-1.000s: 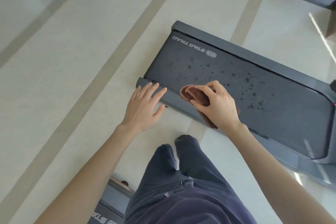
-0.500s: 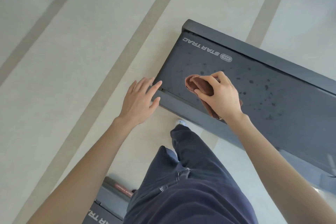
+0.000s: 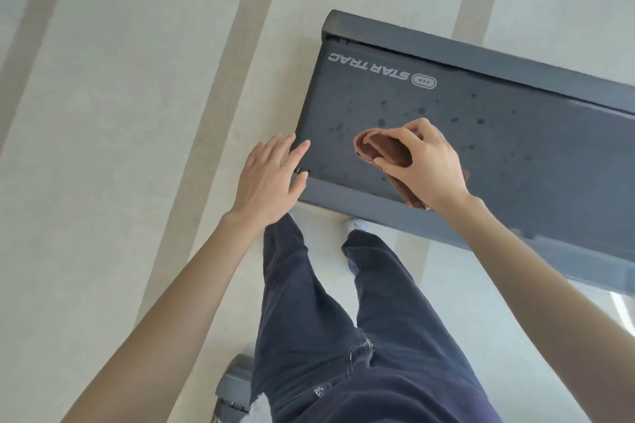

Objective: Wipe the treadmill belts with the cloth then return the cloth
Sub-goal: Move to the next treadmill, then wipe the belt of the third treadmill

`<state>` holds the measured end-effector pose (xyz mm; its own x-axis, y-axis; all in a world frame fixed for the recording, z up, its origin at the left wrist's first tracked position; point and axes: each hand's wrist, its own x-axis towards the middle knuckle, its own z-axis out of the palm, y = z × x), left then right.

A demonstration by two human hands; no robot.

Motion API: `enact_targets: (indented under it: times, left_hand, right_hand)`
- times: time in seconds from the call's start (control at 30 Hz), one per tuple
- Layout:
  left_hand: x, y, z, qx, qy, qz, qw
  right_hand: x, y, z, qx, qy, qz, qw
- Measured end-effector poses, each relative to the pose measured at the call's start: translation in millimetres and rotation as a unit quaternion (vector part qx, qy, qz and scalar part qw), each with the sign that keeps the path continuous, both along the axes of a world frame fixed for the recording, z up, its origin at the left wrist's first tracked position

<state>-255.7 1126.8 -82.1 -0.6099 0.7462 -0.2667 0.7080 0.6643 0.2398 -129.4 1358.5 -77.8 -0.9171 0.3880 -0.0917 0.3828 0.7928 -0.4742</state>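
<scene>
A dark treadmill belt [image 3: 498,134] with a white STAR TRAC logo and several dark wet spots lies on the floor ahead of me. My right hand [image 3: 426,165] presses a folded brown cloth [image 3: 381,148] onto the belt near its rear end. The cloth's other end pokes out under my wrist over the near grey side rail [image 3: 350,196]. My left hand [image 3: 268,178] is spread flat, its fingertips at the rear near corner of the treadmill, holding nothing.
My legs in dark trousers [image 3: 343,319] and white shoes stand on the pale striped floor [image 3: 137,113] just beside the near rail. The grey end of a second treadmill [image 3: 233,385] shows at the bottom, behind my left leg.
My right hand has slid the cloth from the near rail further onto the belt, toward the rear end. My left hand stays at the rear corner. My view has shifted, both shoes now showing.
</scene>
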Motion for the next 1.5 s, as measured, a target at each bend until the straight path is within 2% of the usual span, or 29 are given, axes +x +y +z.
enact_targets:
  times: [0.23,0.43,0.63,0.77,0.93,1.2,1.37,1.5]
  left_hand:
    - [-77.0,-28.9,-42.8,-0.006,-0.020,-0.119,0.993]
    - [-123.4,-38.0,-123.3,-0.037,-0.023,-0.145,0.988]
    - [-131.8,-8.9,-272.0,-0.056,-0.032,-0.164,0.984]
    - [-132.5,13.7,-389.2,-0.066,0.000,-0.163,0.984]
    - [-148.0,43.3,-521.6,-0.072,0.045,-0.156,0.984]
    - [-161.9,76.6,-653.4,0.016,0.068,-0.152,0.986]
    - [-162.7,77.2,-680.2,0.119,0.075,-0.136,0.981]
    - [-165.5,74.9,-686.1,0.144,0.088,-0.137,0.976]
  right_hand:
    - [-51.2,-41.3,-35.1,-0.027,-0.003,-0.118,0.993]
    - [-100.3,-52.9,-113.9,-0.037,-0.013,-0.115,0.993]
    - [-123.5,-32.6,-257.3,-0.033,-0.004,-0.133,0.991]
    - [-124.4,-15.3,-379.1,-0.017,0.018,-0.176,0.984]
    - [-130.7,-1.5,-516.8,0.036,0.049,-0.159,0.985]
    - [-151.7,11.0,-654.8,0.190,0.102,-0.077,0.973]
    - [-188.6,47.4,-677.8,0.245,0.165,-0.076,0.952]
    - [-254.9,109.2,-674.8,0.238,0.125,-0.084,0.960]
